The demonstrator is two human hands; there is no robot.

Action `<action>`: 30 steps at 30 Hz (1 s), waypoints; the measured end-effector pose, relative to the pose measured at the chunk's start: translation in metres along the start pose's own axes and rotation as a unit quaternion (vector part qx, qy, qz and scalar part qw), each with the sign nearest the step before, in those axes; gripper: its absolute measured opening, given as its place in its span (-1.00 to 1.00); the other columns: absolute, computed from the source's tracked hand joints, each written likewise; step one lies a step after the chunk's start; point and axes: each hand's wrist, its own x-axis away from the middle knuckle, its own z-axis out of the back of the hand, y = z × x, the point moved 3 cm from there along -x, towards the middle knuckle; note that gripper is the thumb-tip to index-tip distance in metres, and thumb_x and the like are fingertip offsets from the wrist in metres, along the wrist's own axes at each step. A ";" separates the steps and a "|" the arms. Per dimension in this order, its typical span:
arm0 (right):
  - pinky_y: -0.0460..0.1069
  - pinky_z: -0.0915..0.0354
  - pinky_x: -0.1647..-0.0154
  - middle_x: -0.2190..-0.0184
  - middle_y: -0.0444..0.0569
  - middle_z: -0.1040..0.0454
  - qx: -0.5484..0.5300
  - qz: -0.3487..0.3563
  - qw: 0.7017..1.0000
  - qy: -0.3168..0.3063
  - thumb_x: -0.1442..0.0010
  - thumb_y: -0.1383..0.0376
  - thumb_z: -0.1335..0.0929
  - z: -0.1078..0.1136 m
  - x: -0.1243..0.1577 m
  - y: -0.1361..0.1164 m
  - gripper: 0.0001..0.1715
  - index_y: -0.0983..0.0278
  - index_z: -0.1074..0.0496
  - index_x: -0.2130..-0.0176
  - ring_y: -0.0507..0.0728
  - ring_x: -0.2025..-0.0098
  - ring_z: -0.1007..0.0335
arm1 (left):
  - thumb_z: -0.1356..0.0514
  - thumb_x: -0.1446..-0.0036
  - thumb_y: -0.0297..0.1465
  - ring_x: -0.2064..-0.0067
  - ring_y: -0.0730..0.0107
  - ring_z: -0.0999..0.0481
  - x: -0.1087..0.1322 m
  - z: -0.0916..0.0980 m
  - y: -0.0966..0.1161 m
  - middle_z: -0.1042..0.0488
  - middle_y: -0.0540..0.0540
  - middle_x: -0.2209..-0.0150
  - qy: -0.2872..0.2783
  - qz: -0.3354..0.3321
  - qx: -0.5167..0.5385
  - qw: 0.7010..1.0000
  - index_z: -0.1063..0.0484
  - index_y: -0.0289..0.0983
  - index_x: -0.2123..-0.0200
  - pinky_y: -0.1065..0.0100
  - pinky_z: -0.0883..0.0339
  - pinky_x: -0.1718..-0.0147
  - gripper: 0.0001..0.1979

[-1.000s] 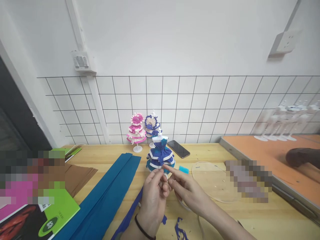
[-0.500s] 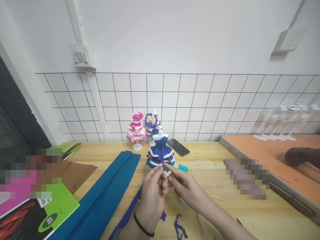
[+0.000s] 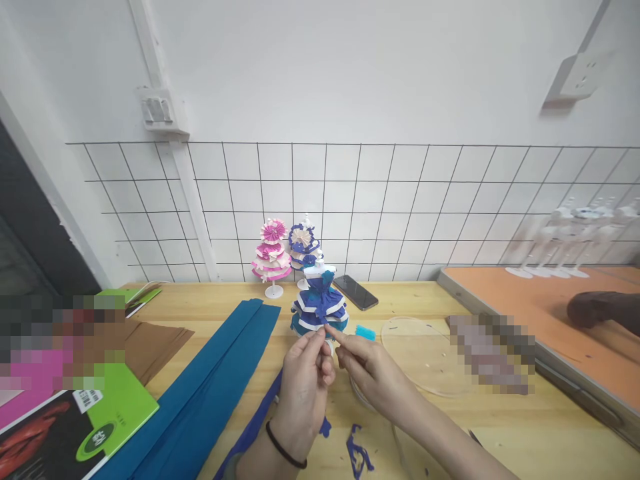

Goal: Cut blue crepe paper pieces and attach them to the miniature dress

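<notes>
A small blue and white paper dress (image 3: 320,303) stands on a mannequin stand at the middle of the wooden table (image 3: 225,307). Both my hands meet just in front of its lower ruffle. My left hand (image 3: 303,387), with a black band at the wrist, pinches its fingertips at the hem. My right hand (image 3: 367,370) pinches too, its forefinger touching the same spot on the skirt. What is between the fingertips is too small to make out.
A long teal paper sheet (image 3: 210,393) lies left of my hands. Pink (image 3: 271,253) and blue-white (image 3: 303,243) paper dresses stand behind, beside a phone (image 3: 356,292). A clear round board (image 3: 420,353), blue scraps (image 3: 357,453), brown paper (image 3: 150,343), booklets (image 3: 100,427) and an orange board (image 3: 550,313) surround them.
Both hands have moved slightly forward and up toward the dress hem, and the fingertips have closed together. The view has tilted a little.
</notes>
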 end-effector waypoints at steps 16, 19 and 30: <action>-0.13 0.04 0.66 0.60 -0.22 -0.18 -0.296 -0.144 0.944 -0.019 -0.06 0.15 -0.30 0.002 0.000 -0.009 -0.42 0.29 -0.22 -0.06 -0.10 0.67 0.03 | -0.21 0.08 -0.31 0.71 0.72 -0.11 -0.001 -0.001 0.001 -0.25 0.08 0.66 0.014 -0.021 -0.028 0.999 -0.30 -0.34 0.56 0.61 0.03 0.77 -0.79; -0.13 0.01 0.65 0.61 -0.22 -0.16 -0.236 -0.120 0.964 -0.029 -0.11 0.16 -0.25 -0.003 0.000 -0.004 -0.43 0.30 -0.17 -0.09 -0.07 0.65 0.01 | -0.19 0.06 -0.31 0.72 0.73 -0.10 0.001 -0.001 0.000 -0.24 0.09 0.68 0.005 -0.023 -0.022 0.999 -0.29 -0.34 0.59 0.61 -0.01 0.74 -0.77; -0.13 0.01 0.60 0.60 -0.20 -0.16 -0.152 -0.094 0.984 -0.010 -0.15 0.20 -0.21 -0.005 0.001 0.000 -0.47 0.28 -0.15 -0.10 -0.04 0.59 0.03 | -0.16 0.02 -0.32 0.71 0.71 -0.14 0.002 -0.003 0.004 -0.28 0.06 0.65 -0.004 -0.022 -0.014 1.000 -0.30 -0.35 0.59 0.61 0.01 0.76 -0.78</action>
